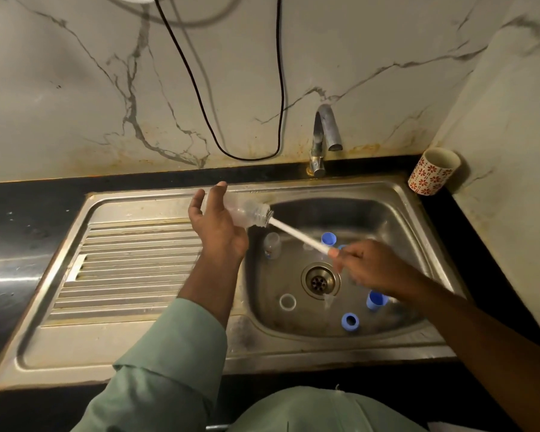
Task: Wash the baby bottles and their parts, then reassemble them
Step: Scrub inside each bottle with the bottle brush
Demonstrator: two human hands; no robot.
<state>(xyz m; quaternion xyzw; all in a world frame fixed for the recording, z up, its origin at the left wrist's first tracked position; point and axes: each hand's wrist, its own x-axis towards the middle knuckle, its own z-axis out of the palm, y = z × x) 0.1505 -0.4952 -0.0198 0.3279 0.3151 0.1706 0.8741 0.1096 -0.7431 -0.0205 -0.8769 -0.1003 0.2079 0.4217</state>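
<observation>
Head view: left hand cradles the clear bottle sideways over the sink, so the right hand, pinching the brush handle, can scrub inside.

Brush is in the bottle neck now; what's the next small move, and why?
Probably push the white-handled brush deeper into the clear plastic bottle and twist. The right hand pinches the handle's far end, most of the handle is outside the neck, and the left hand holds the bottle tilted over the steel sink.

Head camera looks steeply down (wide-angle, close) over the sink.
</observation>
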